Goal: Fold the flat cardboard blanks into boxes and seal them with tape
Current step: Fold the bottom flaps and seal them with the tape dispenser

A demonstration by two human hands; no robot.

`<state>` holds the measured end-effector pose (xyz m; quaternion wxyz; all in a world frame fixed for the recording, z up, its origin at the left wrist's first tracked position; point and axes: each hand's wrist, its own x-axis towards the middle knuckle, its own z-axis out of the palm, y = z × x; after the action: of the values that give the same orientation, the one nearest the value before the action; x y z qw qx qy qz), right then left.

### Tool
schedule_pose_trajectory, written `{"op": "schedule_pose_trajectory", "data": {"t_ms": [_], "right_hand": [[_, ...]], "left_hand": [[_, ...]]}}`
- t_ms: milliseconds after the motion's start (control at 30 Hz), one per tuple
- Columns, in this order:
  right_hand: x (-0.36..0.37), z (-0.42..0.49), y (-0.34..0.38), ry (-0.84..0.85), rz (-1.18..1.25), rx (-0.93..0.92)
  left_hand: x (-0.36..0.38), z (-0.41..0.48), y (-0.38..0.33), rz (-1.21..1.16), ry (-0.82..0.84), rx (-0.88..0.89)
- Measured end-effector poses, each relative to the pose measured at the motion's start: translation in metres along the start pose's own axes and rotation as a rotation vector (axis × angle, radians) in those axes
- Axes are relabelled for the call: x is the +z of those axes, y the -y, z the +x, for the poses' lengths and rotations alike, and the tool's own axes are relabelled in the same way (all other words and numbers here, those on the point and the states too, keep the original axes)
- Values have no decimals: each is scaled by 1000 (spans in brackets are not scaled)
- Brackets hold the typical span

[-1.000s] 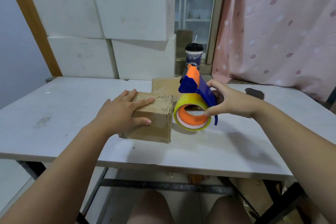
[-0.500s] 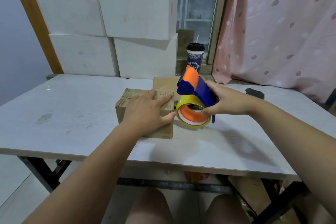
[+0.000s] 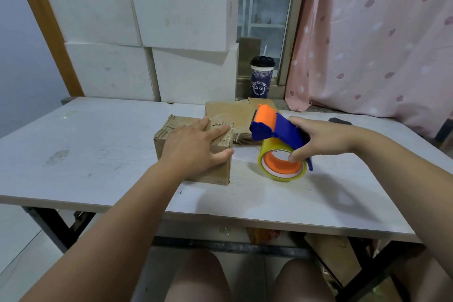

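A small folded cardboard box [image 3: 171, 130] stands on the white table [image 3: 98, 154], near its middle. My left hand [image 3: 196, 147] lies flat on the box's top right part, fingers straight, thumb down its right side. Right of the box my right hand [image 3: 316, 137] grips a blue and orange tape dispenser [image 3: 277, 127] holding a yellowish tape roll [image 3: 282, 167]. The dispenser sits a little right of the box's right edge, low over the table. A strip of clear tape shows at the box's top right corner.
Flat cardboard blanks [image 3: 230, 110] lie behind the box. A dark cup with a straw [image 3: 261, 76] stands at the table's back. Large white boxes [image 3: 147, 27] are stacked at the back left. A pink curtain [image 3: 380, 32] hangs on the right.
My left hand slid right along the box top to its right end. My right hand drew the dispenser away from the box, to the right and lower.
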<state>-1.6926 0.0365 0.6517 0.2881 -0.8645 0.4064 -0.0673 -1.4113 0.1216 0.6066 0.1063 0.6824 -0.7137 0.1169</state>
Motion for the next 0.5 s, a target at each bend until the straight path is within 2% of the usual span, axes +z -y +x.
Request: {"op": "schedule_pose_trajectory", "data": {"t_ms": [167,333,500], "right_hand": [[-6,-5,-1,25,-94,39],[-1,-18,-13,37,-31,87],[8,-26,-5,-23,-100,-37]], "left_hand": [[-1,0,1,-7,-1,8],[1,0,1,-12,-22,-1],[2,0,2,-6,-25,3]]}}
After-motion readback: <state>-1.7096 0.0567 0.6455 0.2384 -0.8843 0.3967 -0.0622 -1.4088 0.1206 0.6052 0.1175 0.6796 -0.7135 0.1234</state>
